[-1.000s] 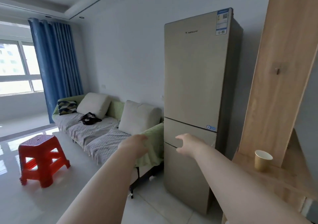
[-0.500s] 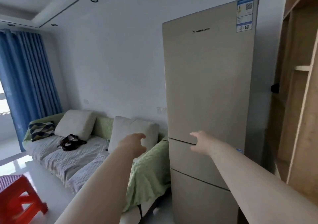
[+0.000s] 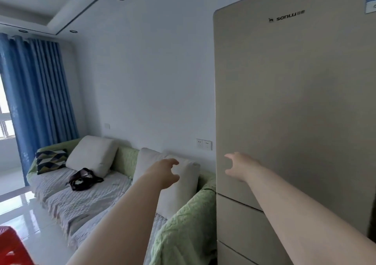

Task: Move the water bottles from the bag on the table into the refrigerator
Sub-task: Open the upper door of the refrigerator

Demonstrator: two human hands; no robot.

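A tall beige refrigerator (image 3: 295, 102) fills the right side of the head view, all its doors closed. My right hand (image 3: 240, 167) reaches out in front of the lower left part of the top door, fingers spread and loosely bent, holding nothing. My left hand (image 3: 164, 172) is stretched forward to the left of the fridge, over the sofa cushion, fingers loosely curled and empty. No water bottles, bag or table are in view.
A sofa (image 3: 81, 195) with green and grey covers, cushions and a dark handbag (image 3: 82, 180) stands against the wall left of the fridge. Blue curtains (image 3: 38, 93) hang at far left. A red stool (image 3: 10, 246) shows at the bottom-left corner.
The view has come closer to the refrigerator and tilted up. Both hands have risen, the right from the middle drawer's level to the upper door's lower left part.
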